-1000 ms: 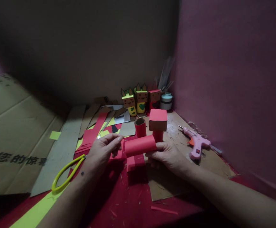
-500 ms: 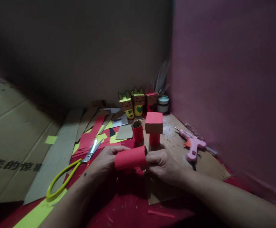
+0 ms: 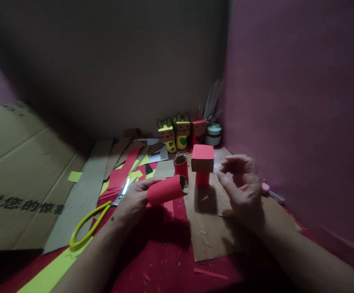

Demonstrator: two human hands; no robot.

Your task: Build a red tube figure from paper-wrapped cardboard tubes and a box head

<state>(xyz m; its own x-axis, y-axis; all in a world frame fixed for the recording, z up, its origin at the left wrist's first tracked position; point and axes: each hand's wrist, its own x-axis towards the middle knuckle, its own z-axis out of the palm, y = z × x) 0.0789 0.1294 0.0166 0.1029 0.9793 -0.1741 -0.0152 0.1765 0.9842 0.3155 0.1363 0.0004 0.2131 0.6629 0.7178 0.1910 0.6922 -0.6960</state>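
My left hand (image 3: 138, 199) is closed around a red paper-covered cardboard tube (image 3: 165, 190), held tilted with its open brown end facing right. My right hand (image 3: 241, 183) hovers over the cardboard mat at the right, its fingers curled but apart from the thumb, with nothing visible in it. Between the hands stands a red tube figure with a box head (image 3: 202, 158), its top covered in red paper. Just behind the held tube, a shorter red tube (image 3: 181, 166) stands upright. The pink glue gun (image 3: 265, 187) is mostly hidden behind my right hand.
Yellow-handled scissors (image 3: 91, 224) lie at the left by red and yellow paper scraps (image 3: 120, 179). Several finished animal figures (image 3: 182, 134) and a pale blue-lidded jar (image 3: 213, 134) stand at the back. A large cardboard box (image 3: 18, 175) flanks the left; a pink wall (image 3: 299, 122) bounds the right.
My right hand has let go of the tube and moved right, over the glue gun. The tube stays in my left hand, its open end now raised and turned more toward me.
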